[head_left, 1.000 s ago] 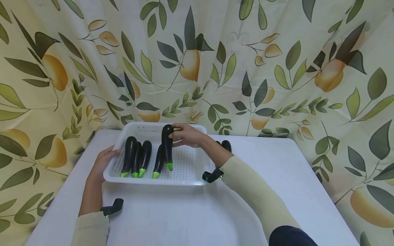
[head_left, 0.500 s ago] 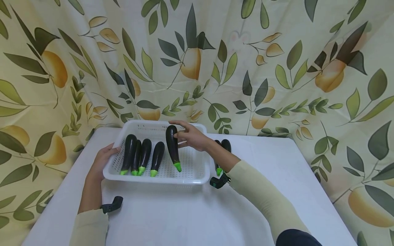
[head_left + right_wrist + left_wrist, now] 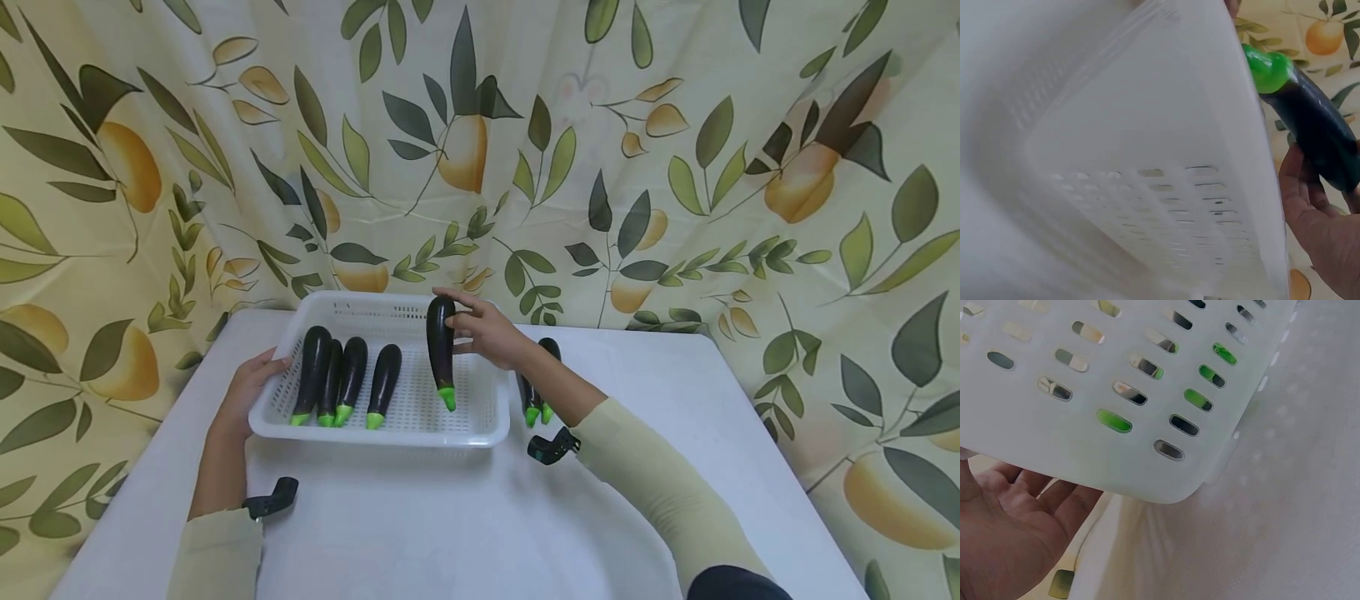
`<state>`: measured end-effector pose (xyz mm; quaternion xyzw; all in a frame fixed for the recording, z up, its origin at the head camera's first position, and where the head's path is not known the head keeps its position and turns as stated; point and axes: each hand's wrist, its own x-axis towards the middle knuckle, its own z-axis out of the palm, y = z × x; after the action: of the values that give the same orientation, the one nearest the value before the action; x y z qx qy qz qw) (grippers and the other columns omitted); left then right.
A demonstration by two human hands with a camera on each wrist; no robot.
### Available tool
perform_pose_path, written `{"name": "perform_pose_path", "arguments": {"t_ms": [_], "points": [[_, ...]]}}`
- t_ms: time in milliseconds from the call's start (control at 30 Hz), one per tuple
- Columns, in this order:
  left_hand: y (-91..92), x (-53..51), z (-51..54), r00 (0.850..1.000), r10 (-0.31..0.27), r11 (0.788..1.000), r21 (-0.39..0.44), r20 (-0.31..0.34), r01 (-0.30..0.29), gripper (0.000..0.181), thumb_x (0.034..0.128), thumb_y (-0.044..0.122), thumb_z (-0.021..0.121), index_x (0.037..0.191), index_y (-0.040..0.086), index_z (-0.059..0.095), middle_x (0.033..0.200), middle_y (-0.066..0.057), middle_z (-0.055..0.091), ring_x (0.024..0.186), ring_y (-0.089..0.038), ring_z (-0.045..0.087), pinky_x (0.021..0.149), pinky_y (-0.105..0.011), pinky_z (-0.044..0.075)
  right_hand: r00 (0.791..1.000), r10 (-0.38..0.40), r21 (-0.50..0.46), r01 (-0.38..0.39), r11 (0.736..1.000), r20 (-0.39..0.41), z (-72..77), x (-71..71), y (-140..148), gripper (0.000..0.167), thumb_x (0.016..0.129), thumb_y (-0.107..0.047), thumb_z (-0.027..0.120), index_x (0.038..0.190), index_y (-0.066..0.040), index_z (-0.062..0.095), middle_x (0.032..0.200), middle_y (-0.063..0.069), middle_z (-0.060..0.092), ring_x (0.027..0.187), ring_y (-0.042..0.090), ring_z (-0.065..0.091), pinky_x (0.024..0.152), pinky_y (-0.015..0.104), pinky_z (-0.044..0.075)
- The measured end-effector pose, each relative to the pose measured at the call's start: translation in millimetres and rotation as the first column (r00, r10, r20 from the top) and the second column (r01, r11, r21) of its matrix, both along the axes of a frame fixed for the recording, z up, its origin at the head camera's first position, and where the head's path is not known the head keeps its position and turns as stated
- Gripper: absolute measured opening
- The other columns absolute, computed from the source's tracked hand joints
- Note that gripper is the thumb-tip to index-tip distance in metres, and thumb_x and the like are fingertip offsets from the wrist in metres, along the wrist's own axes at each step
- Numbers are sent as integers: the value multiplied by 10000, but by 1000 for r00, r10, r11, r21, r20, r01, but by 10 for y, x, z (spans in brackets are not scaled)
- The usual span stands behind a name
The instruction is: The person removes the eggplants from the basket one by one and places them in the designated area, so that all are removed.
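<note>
My left hand point(image 3: 246, 396) grips the left rim of a white perforated plastic basket point(image 3: 382, 439). In the left wrist view its fingers point(image 3: 1075, 509) lie below the basket's edge. My right hand point(image 3: 491, 335) pinches a dark purple eggplant point(image 3: 440, 342) by its upper part, above the basket's right half, with the green stem end pointing down. The right wrist view shows that eggplant point(image 3: 1316, 128) beyond the basket wall, between thumb and fingers. Several more eggplants lie in the basket: a group on the left, and a single eggplant point(image 3: 384, 385) near the middle.
Right of the basket, partly behind my right forearm, two eggplants point(image 3: 530, 402) lie on the white table point(image 3: 420, 525). A curtain point(image 3: 570, 167) printed with leaves and fruit hangs behind the table. Each wrist wears a black camera point(image 3: 272, 498).
The right hand has carried its eggplant rightward, away from the single eggplant in the middle. The left hand keeps its grip on the basket's rim.
</note>
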<state>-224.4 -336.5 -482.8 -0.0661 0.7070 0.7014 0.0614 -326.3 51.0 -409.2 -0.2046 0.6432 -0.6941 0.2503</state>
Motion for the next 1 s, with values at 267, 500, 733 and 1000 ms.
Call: {"name": "perform_pose_path", "arguments": {"t_ms": [267,500,733,1000], "points": [[7,-11,-24,1000,-5,1000,10,-23,5,629,1129,295,475,1661,42,255,1290,110,633,1028,-17,679,868,-283,583,996,-87,-22,87,996,8,-17,10,121,573,1012,-52,533,1573,-94,421,1305,159,600,944,233,673,882,476,574],[9,-7,-29,1000,3,1000,-5,-14,-3,625,1131,302,467,1662,50,258,1401,17,604,1023,-9,677,871,-283,584,992,-119,-36,118,992,-37,-65,33,274,558,1026,-78,527,1573,-66,413,1281,169,628,958,229,688,871,438,587],[20,0,-6,1000,1,1000,1,-18,-1,632,1128,310,472,1662,47,259,1366,45,616,1025,-15,675,866,-284,585,986,-158,-53,155,986,-44,-55,45,435,544,1051,-57,522,1582,-63,402,1202,126,675,949,216,699,864,400,591],[23,15,-7,1000,2,1000,-3,-11,-2,640,1127,322,470,1663,46,252,1421,17,584,1022,5,668,874,-275,581,985,-172,-82,170,982,-20,-44,22,567,522,1058,-35,528,1566,-92,420,1121,95,696,897,206,705,857,395,594]]}}
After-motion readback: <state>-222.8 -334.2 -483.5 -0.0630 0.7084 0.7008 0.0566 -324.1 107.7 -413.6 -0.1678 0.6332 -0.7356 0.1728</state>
